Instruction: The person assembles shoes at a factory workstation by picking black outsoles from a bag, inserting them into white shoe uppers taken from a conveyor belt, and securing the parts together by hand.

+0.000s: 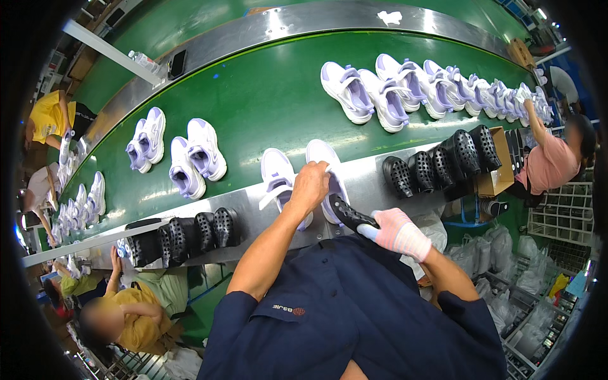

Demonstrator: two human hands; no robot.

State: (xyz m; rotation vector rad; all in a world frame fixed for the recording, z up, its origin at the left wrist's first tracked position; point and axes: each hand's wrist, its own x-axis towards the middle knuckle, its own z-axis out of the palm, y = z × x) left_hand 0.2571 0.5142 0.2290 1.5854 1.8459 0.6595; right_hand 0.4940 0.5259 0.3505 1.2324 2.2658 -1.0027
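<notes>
A white and lilac sneaker [321,154] lies on the metal edge of the line in front of me, toe pointing away. My left hand [310,187], bare, is closed on its upper at the tongue or strap; the exact pinch is hidden under the fingers. In a pale striped glove, my right hand [402,234] grips a black perforated shoe last [349,214], whose front end is at the sneaker's heel opening. Just left of it, the matching sneaker [277,166] lies with its white strap folded out to the side.
Black shoe lasts stand in rows along the metal edge, right [465,152] and left [183,237], the right row beside a cardboard box [497,161]. Sneakers are spread over the green belt [253,95]. Co-workers sit at right [551,161] and left [142,316]. A phone [178,64] lies on the far rail.
</notes>
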